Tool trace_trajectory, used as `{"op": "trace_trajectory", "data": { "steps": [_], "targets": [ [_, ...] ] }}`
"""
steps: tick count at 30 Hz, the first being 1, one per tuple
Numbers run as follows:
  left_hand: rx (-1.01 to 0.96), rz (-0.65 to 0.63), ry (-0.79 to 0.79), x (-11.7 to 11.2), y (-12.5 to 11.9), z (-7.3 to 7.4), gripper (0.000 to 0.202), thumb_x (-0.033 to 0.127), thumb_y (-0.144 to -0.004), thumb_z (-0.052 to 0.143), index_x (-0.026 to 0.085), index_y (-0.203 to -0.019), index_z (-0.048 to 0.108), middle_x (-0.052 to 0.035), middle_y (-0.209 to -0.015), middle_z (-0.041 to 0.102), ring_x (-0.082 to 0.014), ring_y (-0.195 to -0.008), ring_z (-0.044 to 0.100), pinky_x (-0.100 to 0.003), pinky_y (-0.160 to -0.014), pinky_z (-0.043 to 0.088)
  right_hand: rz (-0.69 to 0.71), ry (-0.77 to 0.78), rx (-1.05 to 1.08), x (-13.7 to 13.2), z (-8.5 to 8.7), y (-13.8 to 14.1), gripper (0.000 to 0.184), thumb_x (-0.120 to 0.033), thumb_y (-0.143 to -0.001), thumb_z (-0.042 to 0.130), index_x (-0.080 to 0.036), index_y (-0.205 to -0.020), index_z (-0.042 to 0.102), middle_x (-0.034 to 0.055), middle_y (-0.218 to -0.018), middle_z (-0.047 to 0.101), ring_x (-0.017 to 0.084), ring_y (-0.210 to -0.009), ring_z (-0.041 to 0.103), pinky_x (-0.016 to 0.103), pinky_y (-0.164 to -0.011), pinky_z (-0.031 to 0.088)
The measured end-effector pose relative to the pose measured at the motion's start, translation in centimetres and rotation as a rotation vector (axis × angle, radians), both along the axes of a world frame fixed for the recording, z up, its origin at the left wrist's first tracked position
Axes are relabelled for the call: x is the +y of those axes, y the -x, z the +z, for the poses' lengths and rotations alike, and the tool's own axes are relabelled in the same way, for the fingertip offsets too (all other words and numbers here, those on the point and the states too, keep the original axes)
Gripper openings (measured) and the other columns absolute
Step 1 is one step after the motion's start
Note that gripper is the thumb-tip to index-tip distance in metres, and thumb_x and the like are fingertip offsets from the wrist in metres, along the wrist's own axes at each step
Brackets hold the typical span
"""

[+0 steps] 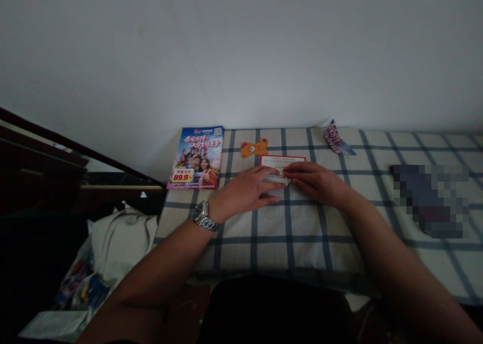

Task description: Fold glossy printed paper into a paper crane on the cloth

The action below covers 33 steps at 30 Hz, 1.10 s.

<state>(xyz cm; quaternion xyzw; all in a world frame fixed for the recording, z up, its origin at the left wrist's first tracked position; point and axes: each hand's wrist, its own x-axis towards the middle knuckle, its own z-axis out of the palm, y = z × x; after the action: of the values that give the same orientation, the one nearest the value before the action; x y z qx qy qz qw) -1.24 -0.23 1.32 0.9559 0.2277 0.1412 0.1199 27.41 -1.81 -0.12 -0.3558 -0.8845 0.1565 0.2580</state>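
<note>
A white printed sheet of paper with a red border (279,161) lies on the checked cloth in front of me, partly covered by my fingers. My left hand (251,190) comes in from the left with a metal watch (205,216) on its wrist. Its fingers are spread and rest over the left and lower part of the sheet. At the right side of the sheet, my right hand (317,182) has its fingers together, pinching the lower right edge. The exact grip of those fingertips is partly hidden.
A stack of colourful flyers (196,158) lies left of my hands, near the wall. A folded paper piece (337,140) stands at the back right. A pixelated dark object (426,200) lies far right. White bags (121,238) sit below the bed's left edge.
</note>
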Motion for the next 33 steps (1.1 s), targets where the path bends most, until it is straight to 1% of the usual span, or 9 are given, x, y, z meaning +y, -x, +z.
{"op": "trace_trajectory", "data": {
  "steps": [6, 10, 14, 23, 27, 33],
  "targets": [
    [-0.005, -0.011, -0.016, -0.07, 0.00, 0.14, 0.040, 0.044, -0.105, 0.060, 0.028, -0.141, 0.065, -0.0103, -0.149, 0.054, -0.0284, -0.135, 0.054, -0.049, -0.115, 0.050, 0.005, 0.007, -0.005, 0.03, 0.05, -0.06, 0.033, -0.022, -0.105, 0.054, -0.023, -0.131, 0.074, 0.0112, -0.135, 0.073, 0.027, -0.125, 0.069, 0.049, -0.110, 0.057],
    [-0.009, -0.013, -0.018, -0.08, -0.03, 0.23, 0.039, 0.043, -0.104, 0.061, 0.029, -0.140, 0.065, -0.0100, -0.149, 0.054, -0.0286, -0.135, 0.054, -0.050, -0.115, 0.050, -0.008, 0.021, -0.001, -0.04, 0.18, 0.00, 0.032, -0.022, -0.105, 0.055, -0.025, -0.130, 0.075, 0.0099, -0.135, 0.073, 0.026, -0.125, 0.070, 0.048, -0.111, 0.057],
    [0.010, -0.012, -0.017, -0.06, -0.01, 0.23, 0.040, 0.043, -0.104, 0.062, 0.029, -0.141, 0.065, -0.0098, -0.150, 0.053, -0.0290, -0.135, 0.053, -0.050, -0.115, 0.050, 0.004, 0.024, 0.012, -0.02, 0.19, 0.01, 0.030, -0.023, -0.105, 0.056, -0.023, -0.127, 0.076, 0.0107, -0.133, 0.074, 0.026, -0.124, 0.070, 0.047, -0.111, 0.057],
    [0.005, -0.011, -0.024, -0.06, 0.00, 0.05, 0.039, 0.044, -0.104, 0.061, 0.029, -0.140, 0.065, -0.0100, -0.149, 0.053, -0.0290, -0.134, 0.054, -0.051, -0.114, 0.050, 0.020, 0.026, 0.017, 0.06, 0.19, -0.11, 0.030, -0.024, -0.103, 0.060, -0.026, -0.127, 0.077, 0.0105, -0.133, 0.074, 0.028, -0.124, 0.071, 0.049, -0.109, 0.058],
    [-0.011, -0.020, -0.012, 0.11, 0.12, -0.10, 0.039, 0.043, -0.104, 0.062, 0.029, -0.140, 0.065, -0.0101, -0.150, 0.053, -0.0280, -0.134, 0.054, -0.050, -0.115, 0.050, 0.013, 0.030, 0.029, 0.07, 0.18, -0.13, 0.030, -0.024, -0.102, 0.061, -0.028, -0.127, 0.077, 0.0091, -0.132, 0.075, 0.027, -0.123, 0.071, 0.049, -0.109, 0.059],
    [-0.039, -0.040, 0.021, 0.25, 0.21, 0.01, 0.036, 0.043, -0.105, 0.061, 0.028, -0.137, 0.068, -0.0103, -0.150, 0.054, -0.0262, -0.134, 0.054, -0.048, -0.117, 0.048, 0.014, 0.033, 0.014, 0.15, 0.07, -0.12, 0.030, -0.024, -0.103, 0.060, -0.026, -0.127, 0.078, 0.0104, -0.134, 0.074, 0.028, -0.123, 0.071, 0.047, -0.109, 0.059]
  ]
}}
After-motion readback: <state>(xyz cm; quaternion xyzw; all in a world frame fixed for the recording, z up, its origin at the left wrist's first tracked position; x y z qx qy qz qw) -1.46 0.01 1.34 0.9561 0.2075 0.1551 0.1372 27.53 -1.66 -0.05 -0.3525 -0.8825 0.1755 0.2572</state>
